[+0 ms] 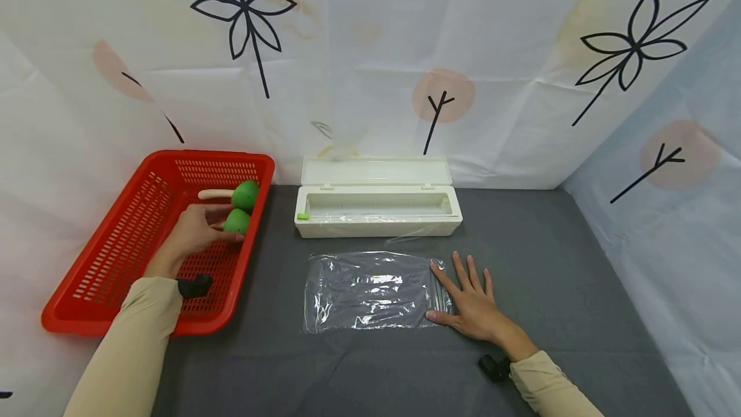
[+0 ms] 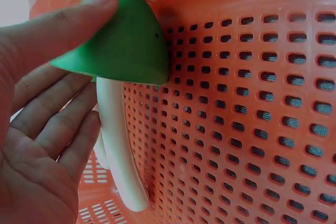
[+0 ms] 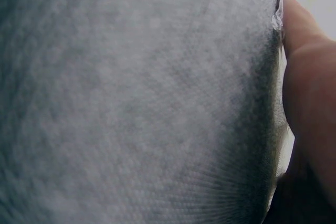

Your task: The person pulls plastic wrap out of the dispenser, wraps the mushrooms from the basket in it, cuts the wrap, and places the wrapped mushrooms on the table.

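Note:
A red slotted basket (image 1: 116, 330) stands at the left on the grey table. Two toy mushrooms with green caps and white stems lie in it. My left hand (image 1: 193, 233) reaches into the basket and holds the nearer mushroom (image 1: 237, 221). In the left wrist view the thumb of that hand (image 2: 42, 129) presses on the green cap (image 2: 126, 45), and the fingers lie along the white stem (image 2: 118, 145) against the basket wall (image 2: 252, 103). My right hand (image 1: 471, 301) rests flat, fingers spread, on the right edge of a sheet of clear plastic wrap (image 1: 370, 291).
The second mushroom (image 1: 246, 194) lies further back in the basket. An open white wrap dispenser box (image 1: 376, 211) stands behind the sheet. White printed cloth walls close in the back and both sides. The right wrist view shows mostly grey tablecloth (image 3: 131, 103) beside my right hand (image 3: 310, 103).

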The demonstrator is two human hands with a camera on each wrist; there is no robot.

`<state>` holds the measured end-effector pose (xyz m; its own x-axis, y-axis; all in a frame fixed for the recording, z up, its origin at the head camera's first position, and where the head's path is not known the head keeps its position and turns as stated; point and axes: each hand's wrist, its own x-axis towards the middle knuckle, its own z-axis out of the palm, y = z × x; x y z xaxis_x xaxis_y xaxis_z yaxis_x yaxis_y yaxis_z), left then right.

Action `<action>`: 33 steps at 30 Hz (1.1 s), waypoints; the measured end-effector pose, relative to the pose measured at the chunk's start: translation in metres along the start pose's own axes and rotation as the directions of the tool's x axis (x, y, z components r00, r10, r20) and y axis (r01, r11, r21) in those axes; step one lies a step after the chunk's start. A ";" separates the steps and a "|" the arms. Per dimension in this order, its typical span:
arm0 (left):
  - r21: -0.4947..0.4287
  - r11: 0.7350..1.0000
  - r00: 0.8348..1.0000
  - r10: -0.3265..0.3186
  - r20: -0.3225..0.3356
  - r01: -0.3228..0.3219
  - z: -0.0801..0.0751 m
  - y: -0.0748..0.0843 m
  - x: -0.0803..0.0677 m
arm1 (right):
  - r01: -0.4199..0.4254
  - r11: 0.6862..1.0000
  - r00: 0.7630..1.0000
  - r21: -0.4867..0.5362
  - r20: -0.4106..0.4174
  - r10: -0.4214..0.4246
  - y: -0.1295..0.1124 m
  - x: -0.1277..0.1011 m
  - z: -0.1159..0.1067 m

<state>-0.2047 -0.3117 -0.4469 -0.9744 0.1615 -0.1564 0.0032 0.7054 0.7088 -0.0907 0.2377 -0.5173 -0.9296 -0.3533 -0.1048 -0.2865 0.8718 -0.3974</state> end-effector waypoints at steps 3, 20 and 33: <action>0.001 1.000 1.000 -0.008 -0.003 0.008 0.001 0.001 0.001 | -0.004 1.000 1.000 -0.006 -0.001 0.004 0.001 0.000 0.000; -0.051 0.997 0.995 0.049 -0.088 -0.054 -0.007 0.013 -0.013 | 0.034 0.999 0.998 0.018 -0.056 -0.033 -0.001 -0.002 0.002; -0.106 0.993 0.971 0.027 -0.238 -0.054 -0.019 0.046 -0.036 | 0.023 0.999 0.999 0.025 -0.050 -0.022 0.003 -0.001 0.004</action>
<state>-0.1739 -0.2986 -0.3956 -0.9994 0.0115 0.0316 0.0319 0.6185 0.7852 -0.0902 0.2395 -0.5224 -0.9335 -0.3549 -0.0506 -0.3020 0.8545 -0.4226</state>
